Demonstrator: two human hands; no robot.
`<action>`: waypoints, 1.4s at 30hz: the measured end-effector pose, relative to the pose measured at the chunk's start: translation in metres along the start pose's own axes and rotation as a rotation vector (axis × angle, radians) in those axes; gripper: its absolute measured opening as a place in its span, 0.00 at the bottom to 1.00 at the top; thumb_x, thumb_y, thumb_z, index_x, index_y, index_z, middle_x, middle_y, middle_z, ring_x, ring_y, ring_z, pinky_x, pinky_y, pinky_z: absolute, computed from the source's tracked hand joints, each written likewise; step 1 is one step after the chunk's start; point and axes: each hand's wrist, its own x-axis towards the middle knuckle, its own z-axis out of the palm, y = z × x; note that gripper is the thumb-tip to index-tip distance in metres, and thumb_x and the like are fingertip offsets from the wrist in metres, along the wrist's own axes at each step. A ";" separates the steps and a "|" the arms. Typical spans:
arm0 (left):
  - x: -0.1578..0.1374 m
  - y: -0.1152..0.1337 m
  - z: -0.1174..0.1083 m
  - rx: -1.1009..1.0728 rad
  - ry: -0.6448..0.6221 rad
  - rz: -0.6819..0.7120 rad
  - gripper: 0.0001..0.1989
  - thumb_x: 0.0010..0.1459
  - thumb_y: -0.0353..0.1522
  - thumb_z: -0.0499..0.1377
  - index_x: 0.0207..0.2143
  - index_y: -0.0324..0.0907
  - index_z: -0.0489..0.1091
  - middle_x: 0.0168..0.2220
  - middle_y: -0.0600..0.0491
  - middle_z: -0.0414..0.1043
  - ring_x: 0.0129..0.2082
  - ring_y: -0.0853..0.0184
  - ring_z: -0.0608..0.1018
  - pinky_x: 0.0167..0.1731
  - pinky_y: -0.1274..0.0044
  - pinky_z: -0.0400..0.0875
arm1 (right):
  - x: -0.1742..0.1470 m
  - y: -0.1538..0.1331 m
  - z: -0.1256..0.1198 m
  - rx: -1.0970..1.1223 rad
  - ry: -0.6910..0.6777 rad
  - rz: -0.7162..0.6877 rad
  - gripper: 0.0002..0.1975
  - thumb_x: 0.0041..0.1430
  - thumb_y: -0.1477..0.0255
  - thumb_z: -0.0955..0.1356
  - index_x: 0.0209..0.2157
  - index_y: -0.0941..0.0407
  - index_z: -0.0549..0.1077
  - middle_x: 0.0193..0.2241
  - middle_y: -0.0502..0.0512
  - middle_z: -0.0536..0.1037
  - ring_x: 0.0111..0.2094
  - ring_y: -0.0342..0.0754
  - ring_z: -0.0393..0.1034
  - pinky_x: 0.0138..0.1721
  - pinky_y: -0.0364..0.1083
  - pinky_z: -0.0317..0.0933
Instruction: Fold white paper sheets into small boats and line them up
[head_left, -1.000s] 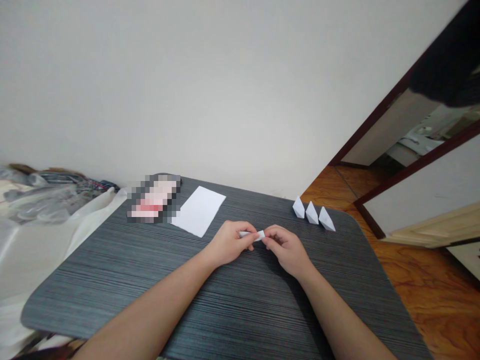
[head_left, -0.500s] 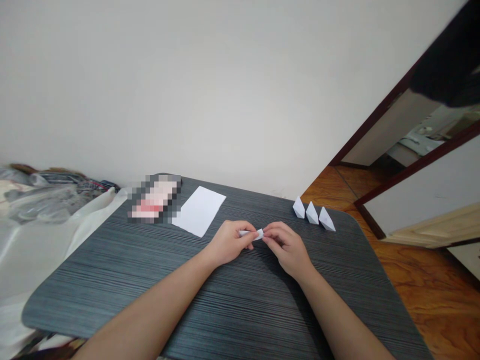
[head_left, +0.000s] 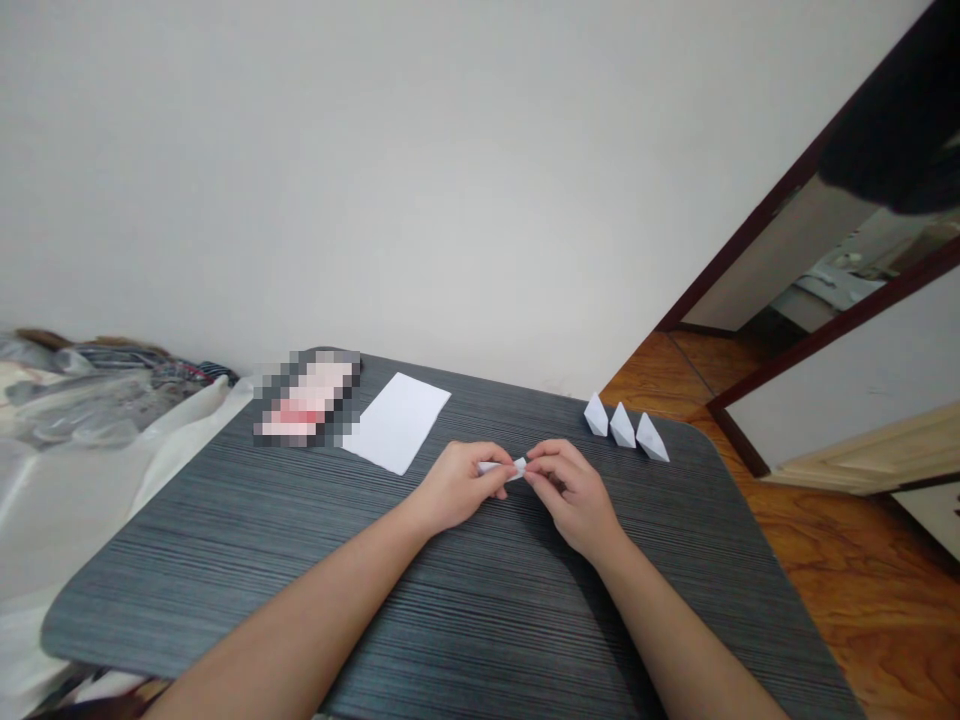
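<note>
A small folded piece of white paper (head_left: 519, 466) is held just above the dark table, between my two hands. My left hand (head_left: 461, 485) pinches its left part between thumb and fingers, which cover much of it. At its right end, the thumb and fingertips of my right hand (head_left: 571, 490) close on the paper's edge. Three folded white paper boats (head_left: 622, 427) stand in a row to the right, beyond my right hand. Flat sheets of white paper (head_left: 401, 420) lie beyond my left hand.
The dark wood-grain table (head_left: 225, 560) has rounded corners and backs against a pale wall (head_left: 450, 180). A pixelated pinkish item (head_left: 307, 400) lies at its back left. Plastic-covered things (head_left: 90, 410) are heaped left of the table. Wooden floor (head_left: 862, 570) and a doorway are on the right.
Almost nothing differs. The fingers of my right hand have shifted slightly at the right end of the folded paper; both hands keep their hold.
</note>
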 end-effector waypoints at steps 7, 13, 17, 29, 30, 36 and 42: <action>0.000 -0.002 0.001 0.061 0.002 0.042 0.12 0.57 0.37 0.53 0.32 0.40 0.73 0.23 0.54 0.74 0.24 0.69 0.76 0.28 0.80 0.67 | 0.000 0.000 0.002 -0.007 -0.014 -0.004 0.06 0.58 0.74 0.64 0.32 0.54 0.73 0.40 0.57 0.68 0.36 0.48 0.66 0.35 0.47 0.62; 0.001 -0.002 0.001 0.036 -0.008 0.056 0.11 0.56 0.36 0.54 0.34 0.40 0.73 0.24 0.53 0.74 0.25 0.69 0.76 0.29 0.81 0.68 | 0.002 -0.003 0.001 0.006 0.009 -0.024 0.07 0.59 0.74 0.63 0.32 0.54 0.73 0.39 0.57 0.69 0.40 0.49 0.66 0.40 0.49 0.62; 0.000 0.000 0.000 0.055 -0.017 0.059 0.11 0.56 0.36 0.54 0.33 0.40 0.73 0.24 0.54 0.74 0.24 0.69 0.76 0.29 0.80 0.67 | 0.002 -0.003 0.002 0.019 0.002 -0.026 0.07 0.59 0.74 0.63 0.31 0.54 0.73 0.38 0.57 0.69 0.40 0.50 0.66 0.40 0.49 0.62; -0.001 0.002 0.000 0.017 -0.004 0.072 0.10 0.57 0.35 0.54 0.33 0.39 0.71 0.22 0.54 0.72 0.23 0.70 0.75 0.28 0.80 0.67 | -0.002 0.009 0.008 0.193 -0.087 0.210 0.06 0.58 0.68 0.65 0.32 0.56 0.71 0.28 0.51 0.70 0.29 0.44 0.64 0.29 0.42 0.60; -0.001 0.001 0.000 0.006 -0.006 0.073 0.10 0.57 0.35 0.54 0.33 0.39 0.71 0.22 0.55 0.72 0.24 0.70 0.75 0.28 0.80 0.67 | -0.002 0.008 0.007 0.198 -0.081 0.217 0.06 0.58 0.68 0.65 0.31 0.56 0.70 0.28 0.51 0.70 0.29 0.44 0.64 0.30 0.42 0.60; -0.001 -0.001 0.002 -0.087 0.000 0.055 0.07 0.55 0.34 0.55 0.34 0.40 0.68 0.28 0.55 0.73 0.24 0.71 0.76 0.26 0.81 0.69 | 0.000 0.005 0.005 0.231 -0.095 0.246 0.07 0.57 0.68 0.65 0.28 0.56 0.70 0.26 0.50 0.69 0.28 0.44 0.63 0.30 0.42 0.58; 0.001 -0.004 0.003 -0.097 -0.016 -0.023 0.13 0.55 0.35 0.55 0.42 0.39 0.68 0.26 0.54 0.73 0.24 0.70 0.76 0.27 0.79 0.70 | 0.000 0.006 0.005 0.274 -0.074 0.244 0.07 0.57 0.69 0.65 0.29 0.56 0.70 0.26 0.50 0.71 0.29 0.44 0.65 0.31 0.43 0.59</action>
